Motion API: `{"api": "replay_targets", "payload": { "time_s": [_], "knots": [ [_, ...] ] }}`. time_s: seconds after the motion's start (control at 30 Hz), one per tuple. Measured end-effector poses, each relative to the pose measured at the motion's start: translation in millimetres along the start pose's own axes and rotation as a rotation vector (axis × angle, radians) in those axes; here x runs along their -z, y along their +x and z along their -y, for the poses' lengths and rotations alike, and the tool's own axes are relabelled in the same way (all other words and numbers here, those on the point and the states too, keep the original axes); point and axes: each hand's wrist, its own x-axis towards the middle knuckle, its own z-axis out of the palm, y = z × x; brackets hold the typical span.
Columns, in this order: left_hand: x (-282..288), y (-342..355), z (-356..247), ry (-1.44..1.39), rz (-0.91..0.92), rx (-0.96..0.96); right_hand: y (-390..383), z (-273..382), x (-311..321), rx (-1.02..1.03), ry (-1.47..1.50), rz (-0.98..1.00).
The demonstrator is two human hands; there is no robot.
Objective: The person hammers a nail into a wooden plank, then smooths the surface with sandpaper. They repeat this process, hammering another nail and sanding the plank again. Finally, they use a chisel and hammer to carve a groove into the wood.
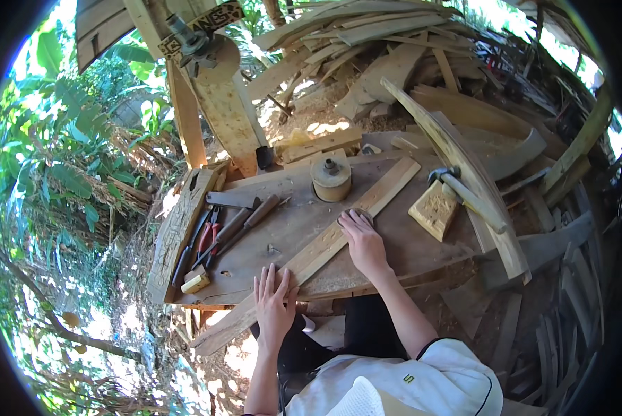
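Left hand lay kinda spread on the plank, near left. Right hand held some dark pad against it, farther off.

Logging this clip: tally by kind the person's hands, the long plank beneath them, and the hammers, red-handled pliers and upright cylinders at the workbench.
Hands (left hand, right hand): 2
Long plank: 1
Hammer: 1
Red-handled pliers: 1
Upright cylinder: 1
Total: 6

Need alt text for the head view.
A person's left hand rests on a long wooden board slanting across a workbench; the right hand covers most of a small dark object on it. Red-handled pliers lie left, a hammer right.
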Motion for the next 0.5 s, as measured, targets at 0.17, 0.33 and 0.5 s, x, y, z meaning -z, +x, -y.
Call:
{"api": "replay_targets", "payload": {
  "time_s": [0.17,0.33,0.5],
  "knots": [
    [1.8,-0.4,1.4,-0.009,-0.018,0.015,6.5,6.5,5.7,0.032,0.216,-0.057],
    [-1.2,-1.2,3.2,-0.023,-0.025,0.018,27.5,9.2,67.9,-0.080,0.260,-0.306],
    [-3.6,-3.1,0.3,-0.019,-0.011,0.004,10.7,-48.6,180.9,-0.221,-0.202,-0.431]
  ]
}}
